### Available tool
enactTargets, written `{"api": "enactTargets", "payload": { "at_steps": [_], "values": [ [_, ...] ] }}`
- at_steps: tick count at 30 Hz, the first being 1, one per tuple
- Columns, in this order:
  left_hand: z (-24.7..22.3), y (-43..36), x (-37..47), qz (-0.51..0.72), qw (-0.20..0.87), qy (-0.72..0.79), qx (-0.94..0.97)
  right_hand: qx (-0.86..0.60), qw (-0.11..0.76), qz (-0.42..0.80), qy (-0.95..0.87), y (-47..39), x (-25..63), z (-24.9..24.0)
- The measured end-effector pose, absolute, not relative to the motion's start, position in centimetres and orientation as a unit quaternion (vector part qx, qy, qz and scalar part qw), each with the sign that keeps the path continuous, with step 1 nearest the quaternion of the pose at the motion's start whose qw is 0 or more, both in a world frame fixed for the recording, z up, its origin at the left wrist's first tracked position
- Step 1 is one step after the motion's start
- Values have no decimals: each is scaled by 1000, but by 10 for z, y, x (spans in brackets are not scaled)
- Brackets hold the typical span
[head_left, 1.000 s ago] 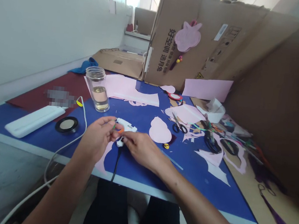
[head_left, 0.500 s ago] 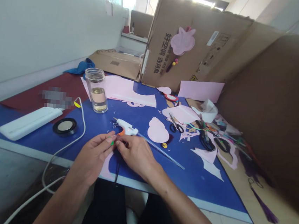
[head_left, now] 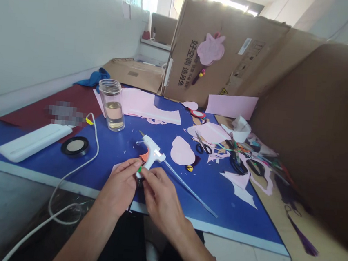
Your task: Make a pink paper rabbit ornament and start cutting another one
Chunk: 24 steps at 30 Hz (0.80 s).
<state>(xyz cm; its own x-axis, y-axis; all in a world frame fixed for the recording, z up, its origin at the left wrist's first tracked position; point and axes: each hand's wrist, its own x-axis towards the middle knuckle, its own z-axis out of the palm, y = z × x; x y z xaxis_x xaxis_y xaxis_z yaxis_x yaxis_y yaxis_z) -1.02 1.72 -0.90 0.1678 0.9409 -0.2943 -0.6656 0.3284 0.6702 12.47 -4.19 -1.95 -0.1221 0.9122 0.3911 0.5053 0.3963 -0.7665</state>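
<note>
Just over the table's front edge, my left hand [head_left: 122, 186] pinches a small green piece [head_left: 140, 169] between thumb and fingertips. My right hand [head_left: 161, 193] meets it from the other side, its thumb and forefinger closed at the same piece. What exactly the piece is, I cannot make out. Directly beyond my fingers lies a white glue gun [head_left: 152, 151] with an orange trigger, its handle end partly hidden by my hands. A long clear glue stick [head_left: 190, 186] runs out of its back. Pink paper shows a little behind my left hand.
Pink cutouts [head_left: 183, 151], a yellow bell [head_left: 190, 168], scissors [head_left: 203, 145] and paper scraps lie to the right. On the left are a glass jar [head_left: 114, 114] of liquid, a tape roll [head_left: 75, 146] and a white power strip [head_left: 34, 141] with its cable. Cardboard [head_left: 229, 66] stands behind.
Both hands have shifted slightly right, carrying the green piece along. The glue gun has turned, its glue stick end swinging toward the front edge, and more of its body shows.
</note>
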Motion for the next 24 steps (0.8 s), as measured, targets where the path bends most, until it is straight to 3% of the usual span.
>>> {"api": "enactTargets", "payload": {
  "at_steps": [12,19,24],
  "values": [
    [-10,19,-7,496,761,367,199,-468,517,314,-645,-45,134,-28],
    [1,16,-3,503,761,372,171,-558,557,338,-514,-52,134,-33],
    [8,4,6,476,787,338,198,-494,598,455,-437,-44,129,-21]
  ]
}}
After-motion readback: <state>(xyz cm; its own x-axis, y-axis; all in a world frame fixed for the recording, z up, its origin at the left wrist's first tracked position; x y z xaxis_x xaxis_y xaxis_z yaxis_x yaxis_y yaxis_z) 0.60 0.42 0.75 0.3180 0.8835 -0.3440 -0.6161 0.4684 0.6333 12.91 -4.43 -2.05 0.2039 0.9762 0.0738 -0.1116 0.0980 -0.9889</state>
